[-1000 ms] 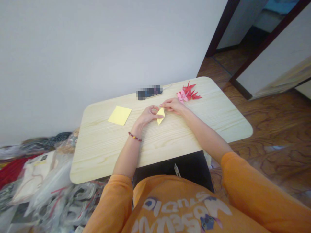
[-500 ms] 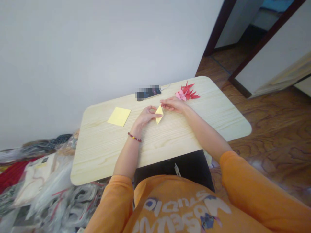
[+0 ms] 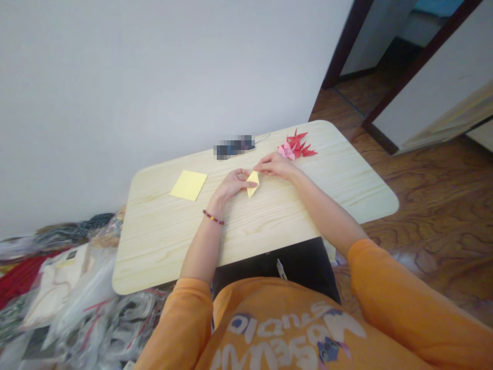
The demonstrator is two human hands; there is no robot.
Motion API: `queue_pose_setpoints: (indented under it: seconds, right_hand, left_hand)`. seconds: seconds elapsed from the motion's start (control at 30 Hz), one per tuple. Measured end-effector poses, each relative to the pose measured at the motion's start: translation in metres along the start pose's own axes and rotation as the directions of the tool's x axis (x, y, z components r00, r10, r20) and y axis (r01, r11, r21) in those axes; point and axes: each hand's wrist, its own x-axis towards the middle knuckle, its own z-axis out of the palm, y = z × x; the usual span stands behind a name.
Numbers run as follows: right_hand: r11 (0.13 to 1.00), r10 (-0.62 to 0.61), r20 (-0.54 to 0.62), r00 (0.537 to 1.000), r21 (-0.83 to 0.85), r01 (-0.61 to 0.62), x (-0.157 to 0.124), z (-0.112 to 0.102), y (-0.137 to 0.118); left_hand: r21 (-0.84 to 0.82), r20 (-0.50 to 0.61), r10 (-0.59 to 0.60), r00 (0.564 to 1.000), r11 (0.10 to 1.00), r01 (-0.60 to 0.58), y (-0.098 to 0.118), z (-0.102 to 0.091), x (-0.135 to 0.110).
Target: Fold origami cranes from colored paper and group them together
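1. Near the middle of the pale wood surface (image 3: 165, 241), a folded yellow paper (image 3: 252, 184) sits between both hands, a narrow pointed shape.
2. The left hand (image 3: 232, 185) has its curled fingers (image 3: 242, 176) closed on the paper's left edge; a beaded bracelet (image 3: 213, 217) circles that wrist.
3. The right hand (image 3: 275, 165) has its narrowly pinched fingers (image 3: 262, 166) at the paper's upper tip.
4. A flat yellow paper square (image 3: 188, 185) lies left of the hands.
5. Beyond them lie a pixelated phone (image 3: 233, 147) and red and pink origami cranes (image 3: 296, 147).
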Motion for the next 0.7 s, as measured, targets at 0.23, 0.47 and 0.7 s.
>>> queue_pose_setpoints:
  seconds: [0.23,0.47,0.7]
  right_hand:
    - [0.998,-0.017,-0.072,0.997,-0.057,0.012,0.004,-0.009,0.001]
    - [0.999,-0.037,0.006,0.999,-0.036,0.037,0.003,-0.008,0.001]
    - [0.995,0.008,0.044,0.999,-0.101,-0.004,-0.001,-0.007,-0.002]
  left_hand:
    - [0.043,0.031,-0.047,0.998,0.998,0.045,0.004,0.001,-0.002]
    - [0.032,0.009,-0.053,0.999,0.998,0.053,0.005,0.002,-0.003]
    - [0.023,0.002,-0.051,0.999,0.998,0.051,0.006,0.003,-0.003]
